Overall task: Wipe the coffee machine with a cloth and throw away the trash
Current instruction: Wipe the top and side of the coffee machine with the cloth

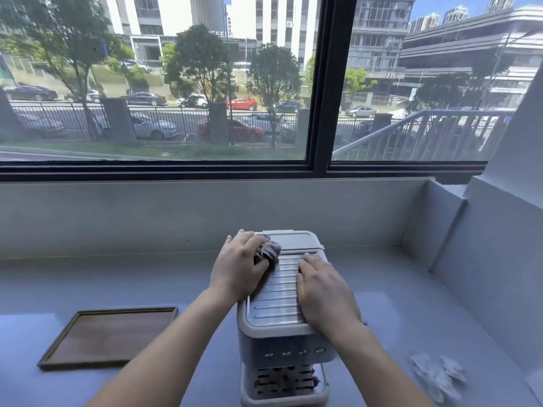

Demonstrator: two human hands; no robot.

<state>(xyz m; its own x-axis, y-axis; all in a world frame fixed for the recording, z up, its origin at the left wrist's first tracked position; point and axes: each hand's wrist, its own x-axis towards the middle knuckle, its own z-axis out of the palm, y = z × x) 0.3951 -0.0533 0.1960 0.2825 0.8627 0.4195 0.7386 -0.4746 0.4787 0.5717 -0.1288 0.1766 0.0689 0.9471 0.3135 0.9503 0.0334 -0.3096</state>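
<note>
Coffee machine: white and grey boxy plastic coffee machine [282,315] stands on the pale grey countertop [411,304] at lower centre of the frame, its ribbed metal top plate facing up and a row of buttons on the front below.
Cloth: crumpled grey cloth [269,250] lies on the upper left of the ribbed top, bunched under the fingers.
Left hand: left hand [238,267] is closed around the cloth, pressing it onto the top's left edge.
Right hand: right hand [324,292] lies flat, fingers together, on the right side of the ribbed top, holding nothing, apparently steadying the machine.
Step in hand: wiping the top. Judged best done by running the cloth along the ribs rather than across them, so it reaches the grooves, with the flat hand bracing the body against sliding.
Trash: crumpled pale wrappers [437,377] lie on the counter at lower right, apart from the machine, not yet picked up. No bin is visible.
Around: a dark brown rectangular wooden tray [108,337] sits at lower left, well clear of the wiping.
In the way: only the steadying hand, covering the right of the top, which will need moving for that part.
</note>
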